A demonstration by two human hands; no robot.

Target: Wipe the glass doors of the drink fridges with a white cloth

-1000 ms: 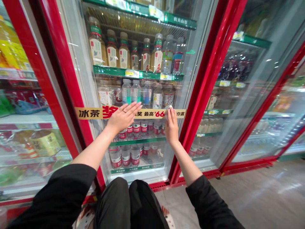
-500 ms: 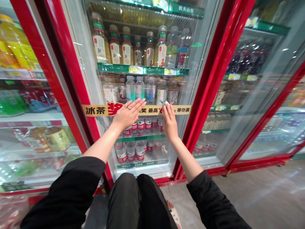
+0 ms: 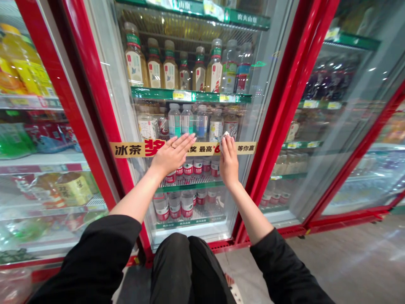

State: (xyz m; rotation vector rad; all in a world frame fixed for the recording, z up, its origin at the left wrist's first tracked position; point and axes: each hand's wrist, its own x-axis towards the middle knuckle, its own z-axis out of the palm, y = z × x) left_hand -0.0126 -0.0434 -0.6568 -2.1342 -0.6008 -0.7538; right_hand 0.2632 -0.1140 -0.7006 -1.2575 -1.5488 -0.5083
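A yellow promotional strip [image 3: 198, 149] with black and red characters runs across the glass door [image 3: 243, 122] of a red-framed drinks fridge. My left hand [image 3: 171, 154] lies flat on the strip's left half, fingers outstretched and together, covering part of the lettering; a ring shows on one finger. Toward the strip's right end my right hand [image 3: 228, 158] presses against the glass with its fingers together. A bit of crumpled white tissue [image 3: 225, 134] peeks out above those fingertips; most of it is hidden under them.
Bottles [image 3: 171, 67] stand on several shelves behind the glass. Red door frames [image 3: 286, 105] flank this door, with further fridges on both sides. My bent knees [image 3: 172, 261] are close to the fridge base. Grey floor [image 3: 348, 261] lies at right.
My right hand has shifted slightly right along the strip, uncovering more of the red figure on its left. The left hand stays in place on the strip; the view has tilted slightly.
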